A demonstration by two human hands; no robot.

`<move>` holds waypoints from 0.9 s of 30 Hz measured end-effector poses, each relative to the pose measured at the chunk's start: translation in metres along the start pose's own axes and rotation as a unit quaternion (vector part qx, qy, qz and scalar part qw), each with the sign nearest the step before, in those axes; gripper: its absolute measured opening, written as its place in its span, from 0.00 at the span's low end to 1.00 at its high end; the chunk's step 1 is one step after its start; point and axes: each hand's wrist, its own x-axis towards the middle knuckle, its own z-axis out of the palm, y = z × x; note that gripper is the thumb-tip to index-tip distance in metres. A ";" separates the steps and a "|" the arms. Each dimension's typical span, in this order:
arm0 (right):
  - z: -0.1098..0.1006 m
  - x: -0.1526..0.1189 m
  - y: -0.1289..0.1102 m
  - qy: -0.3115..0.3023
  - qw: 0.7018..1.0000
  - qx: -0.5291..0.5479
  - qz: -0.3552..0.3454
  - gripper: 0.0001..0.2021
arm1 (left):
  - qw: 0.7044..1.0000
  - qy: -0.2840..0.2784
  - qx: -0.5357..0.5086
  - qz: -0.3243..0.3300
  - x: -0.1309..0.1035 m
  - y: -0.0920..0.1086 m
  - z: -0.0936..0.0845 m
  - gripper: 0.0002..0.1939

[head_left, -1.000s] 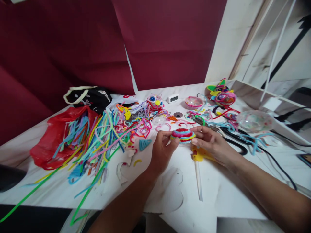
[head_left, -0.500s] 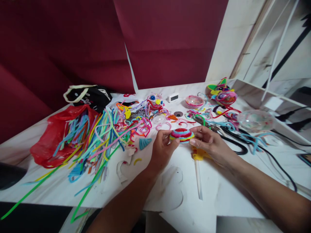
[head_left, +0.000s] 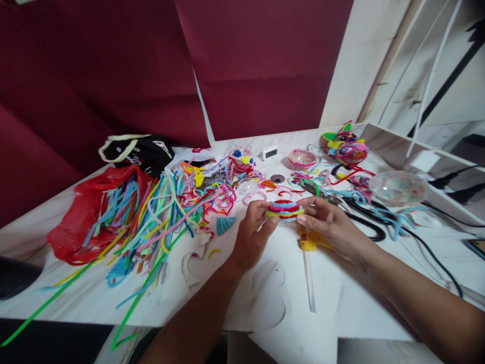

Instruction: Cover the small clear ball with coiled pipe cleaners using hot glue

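A small dome striped in red, blue and yellow fuzzy coils (head_left: 285, 209) is held level above the table, with a clear rim showing below it. My left hand (head_left: 254, 230) grips its left edge between thumb and fingers. On the opposite edge, my right hand (head_left: 326, 222) pinches it the same way. Under and beside my right hand lies a yellow glue gun (head_left: 308, 240), a pale glue stick pointing toward the table's front edge.
Fuzzy stems (head_left: 162, 207) spill from a red plastic bag (head_left: 87, 217) at left. Behind are a black bag (head_left: 142, 154), a small white clock (head_left: 270, 153) and a pink-rimmed bowl (head_left: 303, 159). Pliers (head_left: 318, 191), black cables and a clear dome (head_left: 397, 188) lie at right.
The striped dome has turned and tilted slightly between my fingers, so its red and blue bands sit differently. Both hands keep their hold.
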 end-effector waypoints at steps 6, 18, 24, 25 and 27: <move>-0.007 -0.001 -0.002 -0.022 0.997 0.064 0.044 0.23 | 0.937 -0.045 0.299 0.174 -0.001 0.000 -0.010 0.22; -0.011 -0.002 -0.003 -0.034 0.996 0.057 0.060 0.22 | 0.847 -0.041 0.387 0.363 0.003 -0.003 -0.012 0.17; -0.009 -0.001 -0.003 -0.027 0.996 0.050 0.061 0.22 | 0.843 -0.015 0.366 0.393 0.003 -0.005 -0.011 0.15; -0.009 -0.001 -0.003 -0.027 0.996 0.052 0.062 0.22 | 0.844 -0.013 0.362 0.396 0.003 -0.006 -0.010 0.15; -0.009 -0.001 -0.003 -0.025 0.996 0.054 0.063 0.22 | 0.845 -0.010 0.355 0.399 0.003 -0.006 -0.010 0.15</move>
